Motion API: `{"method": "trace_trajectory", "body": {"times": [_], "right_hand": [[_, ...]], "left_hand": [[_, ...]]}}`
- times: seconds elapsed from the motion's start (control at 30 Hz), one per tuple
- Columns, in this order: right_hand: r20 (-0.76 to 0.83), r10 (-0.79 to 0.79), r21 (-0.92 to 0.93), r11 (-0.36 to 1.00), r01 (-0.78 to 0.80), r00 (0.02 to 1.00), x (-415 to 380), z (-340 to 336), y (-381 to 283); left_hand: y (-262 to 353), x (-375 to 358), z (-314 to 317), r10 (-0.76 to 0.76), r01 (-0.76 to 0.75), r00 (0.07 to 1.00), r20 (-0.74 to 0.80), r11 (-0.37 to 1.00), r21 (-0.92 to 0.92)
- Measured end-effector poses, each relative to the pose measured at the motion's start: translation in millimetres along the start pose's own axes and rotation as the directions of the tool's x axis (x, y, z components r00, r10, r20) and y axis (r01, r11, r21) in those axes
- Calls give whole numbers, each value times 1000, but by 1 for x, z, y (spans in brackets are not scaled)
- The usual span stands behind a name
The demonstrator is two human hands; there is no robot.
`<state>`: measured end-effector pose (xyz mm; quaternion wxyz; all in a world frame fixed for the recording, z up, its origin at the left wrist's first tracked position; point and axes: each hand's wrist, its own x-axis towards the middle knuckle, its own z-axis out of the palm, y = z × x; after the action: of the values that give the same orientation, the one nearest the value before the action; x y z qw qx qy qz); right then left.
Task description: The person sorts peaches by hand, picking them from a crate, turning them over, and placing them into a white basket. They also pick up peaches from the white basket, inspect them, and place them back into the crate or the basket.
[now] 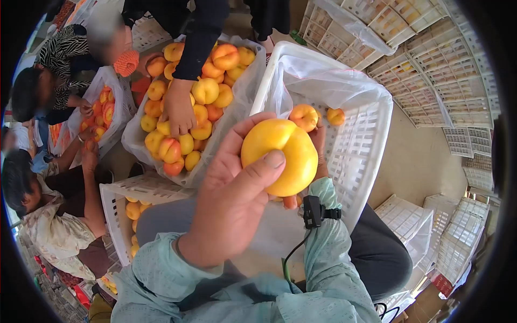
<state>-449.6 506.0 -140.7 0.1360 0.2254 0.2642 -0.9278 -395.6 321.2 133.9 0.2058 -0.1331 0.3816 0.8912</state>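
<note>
My left hand is closed around a large yellow peach, held up close to the camera with the thumb across its front. Behind it, my right hand is partly hidden; its fingers curl along the side of an orange-yellow peach. That peach looks larger than the small peach lying in the white plastic crate, which has a clear liner. Below the yellow peach, part of a reddish one shows. A black device is strapped to my right wrist.
Left of the crate stands a lined crate heaped with peaches, where another person's hand reaches in. A lower crate holds more peaches. People sit at the left by another filled crate. Stacked crates stand at the right.
</note>
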Motion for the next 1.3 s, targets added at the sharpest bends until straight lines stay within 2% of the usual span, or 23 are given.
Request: {"method": "trace_trajectory", "body": {"times": [0.03,0.07,0.13,0.17,0.3,0.4,0.43,0.53,0.6,0.67,0.73,0.8,0.93,1.0,1.07,1.13,1.17,1.2,1.27,1.3], "right_hand": [[35,-82,-16,996,83,996,-26,14,-1],[68,-41,183,983,28,997,-43,25,1],[67,-50,205,978,35,997,-86,53,-3],[114,-70,253,967,39,991,-102,57,-2],[268,-82,153,987,42,960,-159,81,-3],[285,-63,9,998,62,956,-198,99,-6],[320,-99,-68,989,128,942,-208,100,-3],[362,-60,-159,979,126,930,-240,102,6],[376,5,-184,981,70,926,-258,104,14],[365,-5,-147,987,63,931,-273,102,24],[302,2,-192,980,59,953,-291,105,33],[311,16,-271,960,73,950,-303,103,39],[298,22,-349,933,88,954,-323,85,43],[312,46,-376,923,79,949,-327,71,38],[281,45,-378,923,67,959,-332,63,36],[243,35,-379,923,62,969,-336,61,36],[237,43,-382,923,53,971,-337,61,38],[236,31,-373,926,62,971,-337,62,40],[230,16,-364,929,71,973,-336,62,43],[225,19,-363,929,66,974,-336,62,45]], "left_hand": [[1,0,-3,19,-18,999,41,1000,-18],[2,1,-5,28,-27,998,54,999,-25],[1,1,-8,86,-74,992,97,990,-124],[0,3,-9,104,-90,989,104,987,-135],[1,0,-13,155,-118,971,181,973,-198],[-1,-21,-21,215,-166,949,230,963,-212],[-3,-31,-25,230,-180,946,229,958,-222],[-11,-72,-41,296,-221,922,251,932,-286],[-14,-103,-44,345,-272,904,253,919,-284],[-13,-129,-54,368,-279,884,288,910,-308],[-14,-156,-65,419,-351,865,276,898,-264],[-13,-185,-80,437,-384,865,247,893,-235],[-16,-254,-124,441,-396,885,147,881,-260],[-21,-289,-161,431,-408,901,38,876,-257],[-25,-320,-207,410,-418,905,-110,906,-66],[-16,-361,-252,400,-307,861,-315,901,305],[-14,-376,-283,474,-234,812,-341,799,554],[-14,-387,-317,548,-126,765,-337,641,757],[-16,-406,-373,469,77,751,-464,637,767],[-29,-411,-396,467,78,752,-465,637,767]]}}
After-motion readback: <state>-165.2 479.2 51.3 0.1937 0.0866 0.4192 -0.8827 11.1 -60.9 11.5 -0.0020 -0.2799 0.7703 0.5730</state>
